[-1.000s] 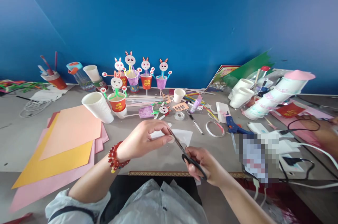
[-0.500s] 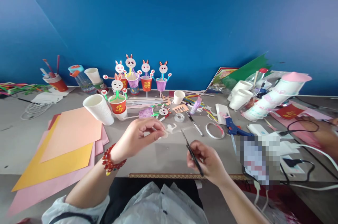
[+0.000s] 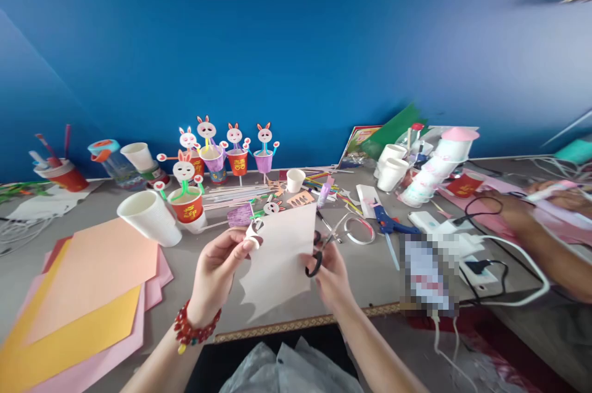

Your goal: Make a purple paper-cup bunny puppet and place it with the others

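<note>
My left hand (image 3: pixel 217 266), with a red bead bracelet on the wrist, pinches a small white cut-out (image 3: pixel 254 234) between thumb and fingers. My right hand (image 3: pixel 329 276) is closed round black-handled scissors (image 3: pixel 324 247) and also holds a white paper sheet (image 3: pixel 277 260) upright in front of me, between the two hands. The sheet hides part of my right fingers. Both hands hover just above the near edge of the grey table (image 3: pixel 370 269).
Orange, yellow and pink paper sheets (image 3: pixel 87 294) lie at the left. Bunny-topped paper cups (image 3: pixel 217 155), white cups (image 3: pixel 150 218), sticks, a tape ring (image 3: pixel 359 230) and a blue glue gun (image 3: pixel 385 220) crowd the middle. Another person's arm (image 3: pixel 541 239) and cables (image 3: pixel 504 257) are at the right.
My right hand has picked up a white sheet while keeping the scissors. Both hands rose and drew together. The camera tilted up and turned right.
</note>
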The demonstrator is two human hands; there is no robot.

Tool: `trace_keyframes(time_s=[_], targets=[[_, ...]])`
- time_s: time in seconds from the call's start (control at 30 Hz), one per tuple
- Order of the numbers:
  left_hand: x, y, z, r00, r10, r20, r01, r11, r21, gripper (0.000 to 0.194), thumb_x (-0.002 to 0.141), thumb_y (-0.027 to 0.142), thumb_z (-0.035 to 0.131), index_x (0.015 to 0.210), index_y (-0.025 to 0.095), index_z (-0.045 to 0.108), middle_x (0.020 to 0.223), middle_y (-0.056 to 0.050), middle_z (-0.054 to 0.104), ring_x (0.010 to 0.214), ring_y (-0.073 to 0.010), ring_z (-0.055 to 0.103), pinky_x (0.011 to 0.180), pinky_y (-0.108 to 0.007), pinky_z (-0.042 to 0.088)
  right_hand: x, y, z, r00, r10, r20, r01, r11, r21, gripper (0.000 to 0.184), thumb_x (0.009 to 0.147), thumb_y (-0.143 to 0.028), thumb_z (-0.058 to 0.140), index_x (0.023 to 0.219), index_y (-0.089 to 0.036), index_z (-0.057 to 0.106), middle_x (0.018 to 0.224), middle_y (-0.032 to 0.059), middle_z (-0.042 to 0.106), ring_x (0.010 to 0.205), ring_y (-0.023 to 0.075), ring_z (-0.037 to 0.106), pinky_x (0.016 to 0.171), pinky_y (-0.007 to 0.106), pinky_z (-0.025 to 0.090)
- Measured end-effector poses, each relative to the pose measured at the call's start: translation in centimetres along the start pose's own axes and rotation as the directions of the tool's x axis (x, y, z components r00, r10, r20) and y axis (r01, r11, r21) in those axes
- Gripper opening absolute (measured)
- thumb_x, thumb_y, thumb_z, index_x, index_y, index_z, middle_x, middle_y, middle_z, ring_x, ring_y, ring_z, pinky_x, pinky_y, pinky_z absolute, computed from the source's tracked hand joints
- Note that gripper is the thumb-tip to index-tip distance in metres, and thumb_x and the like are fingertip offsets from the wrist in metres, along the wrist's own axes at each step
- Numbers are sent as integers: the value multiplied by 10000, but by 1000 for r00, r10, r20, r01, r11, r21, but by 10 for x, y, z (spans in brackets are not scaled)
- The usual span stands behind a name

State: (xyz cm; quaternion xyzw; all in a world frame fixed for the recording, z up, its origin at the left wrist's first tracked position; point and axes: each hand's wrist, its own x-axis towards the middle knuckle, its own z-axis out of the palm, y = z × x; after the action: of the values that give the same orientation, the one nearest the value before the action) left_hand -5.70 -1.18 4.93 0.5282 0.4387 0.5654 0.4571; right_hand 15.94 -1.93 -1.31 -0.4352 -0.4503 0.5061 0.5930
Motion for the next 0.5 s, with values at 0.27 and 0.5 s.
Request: trace_keyframes(time_s=[0.27,0.5], targets=[[-4,-14,-13,1000,-7,-30,5,999,-42,201,882,378,659,821,186,653,889,-44,676,753,-159,604,714,-281,533,-30,-4,-82,966,204,-159,-243,928,-281,471,591,-366,876,906,-185,576,858,14,616,744,182,605,651,272,499],[-7,-38,-12,990,-81,112,79,997,20,221,901,377,641,818,172,654,845,-35,655,721,-137,582,707,-252,498,-48,5,-170,960,1,-280,-202,693,-692,296,672,-330,688,925,-204,600,950,68,697,904,272,661,783,364,526]])
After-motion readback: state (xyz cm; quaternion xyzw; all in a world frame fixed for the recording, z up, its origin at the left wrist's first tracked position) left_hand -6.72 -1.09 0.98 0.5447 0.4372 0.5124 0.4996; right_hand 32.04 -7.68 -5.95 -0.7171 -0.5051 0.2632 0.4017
